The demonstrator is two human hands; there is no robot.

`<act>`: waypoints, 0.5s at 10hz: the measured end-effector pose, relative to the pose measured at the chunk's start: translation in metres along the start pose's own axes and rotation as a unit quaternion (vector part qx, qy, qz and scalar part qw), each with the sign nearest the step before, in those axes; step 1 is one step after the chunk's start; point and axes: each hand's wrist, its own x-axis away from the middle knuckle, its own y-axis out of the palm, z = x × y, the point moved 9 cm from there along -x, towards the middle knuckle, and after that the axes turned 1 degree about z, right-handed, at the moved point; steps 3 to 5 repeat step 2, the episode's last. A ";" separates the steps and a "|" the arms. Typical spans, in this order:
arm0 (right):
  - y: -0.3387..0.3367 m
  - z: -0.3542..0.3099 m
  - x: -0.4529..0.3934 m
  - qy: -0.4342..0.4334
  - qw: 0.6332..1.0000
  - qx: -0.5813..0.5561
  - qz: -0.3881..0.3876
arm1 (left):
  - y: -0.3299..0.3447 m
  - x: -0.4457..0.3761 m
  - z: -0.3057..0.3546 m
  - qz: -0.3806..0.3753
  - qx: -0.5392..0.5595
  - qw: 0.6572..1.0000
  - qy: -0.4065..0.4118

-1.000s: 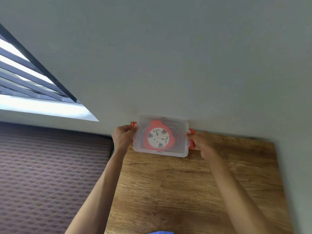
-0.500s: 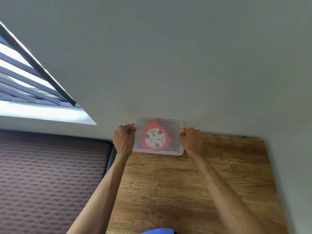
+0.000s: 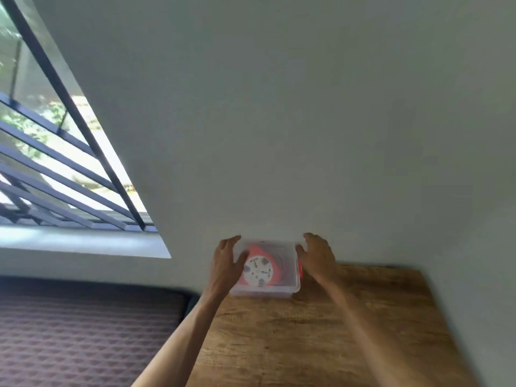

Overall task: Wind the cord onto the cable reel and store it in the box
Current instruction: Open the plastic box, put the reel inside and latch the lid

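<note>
a plain pale wall filled most of my view, with a barred window up at ten o'clock and a dark patterned mattress down at eight. at five o'clock ran the wooden table, its far edge against the wall. the clear box sat at that far edge, at the table's eleven o'clock corner, lid on, touching the wall. through the lid i could see the red cable reel lying flat with its white round face up. i could not make out the cord itself. my left hand lay at the box's nine o'clock side, fingers loosely spread and extended, thumb resting over the lid. my right hand was at the three o'clock side, fingers relaxed and slightly parted, just beside a red latch, gripping nothing.
</note>
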 end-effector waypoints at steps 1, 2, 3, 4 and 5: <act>-0.085 -0.049 -0.007 -0.100 0.987 0.013 0.128 | -0.040 -0.017 0.072 0.053 -0.019 0.994 0.099; -0.170 -0.092 -0.003 -0.172 0.947 0.013 0.270 | -0.086 -0.031 0.140 0.128 -0.027 0.976 0.173; -0.170 -0.092 -0.003 -0.172 0.947 0.013 0.270 | -0.086 -0.031 0.140 0.128 -0.027 0.976 0.173; -0.170 -0.092 -0.003 -0.172 0.947 0.013 0.270 | -0.086 -0.031 0.140 0.128 -0.027 0.976 0.173; -0.170 -0.092 -0.003 -0.172 0.947 0.013 0.270 | -0.086 -0.031 0.140 0.128 -0.027 0.976 0.173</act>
